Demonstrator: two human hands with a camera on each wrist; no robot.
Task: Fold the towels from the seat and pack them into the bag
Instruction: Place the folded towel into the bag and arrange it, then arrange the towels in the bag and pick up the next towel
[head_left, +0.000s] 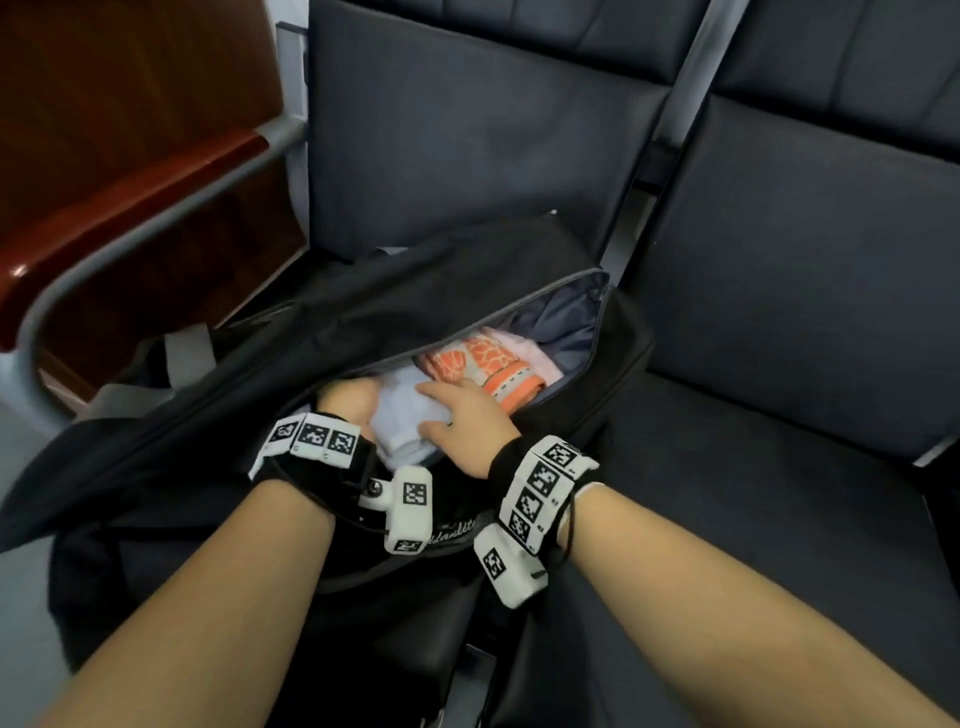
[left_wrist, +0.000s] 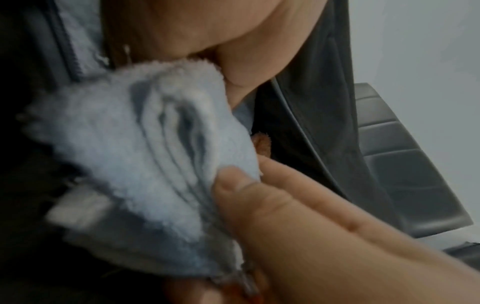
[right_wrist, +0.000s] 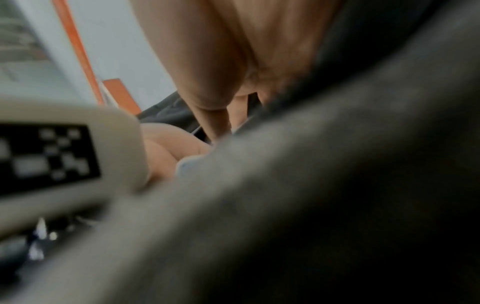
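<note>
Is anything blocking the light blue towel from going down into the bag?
Nothing visible does. The light blue towel is already in the bag's open mouth, held by the left hand and right hand, beside the orange patterned towel.

A big blurry dark cloth (right_wrist: 324, 205) fills the lower right of the frame. The right hand (right_wrist: 233, 61) reaches down from the top. A white block with black squares (right_wrist: 64, 152) sits at left. An orange stripe (right_wrist: 78, 51) runs at upper left.
</note>
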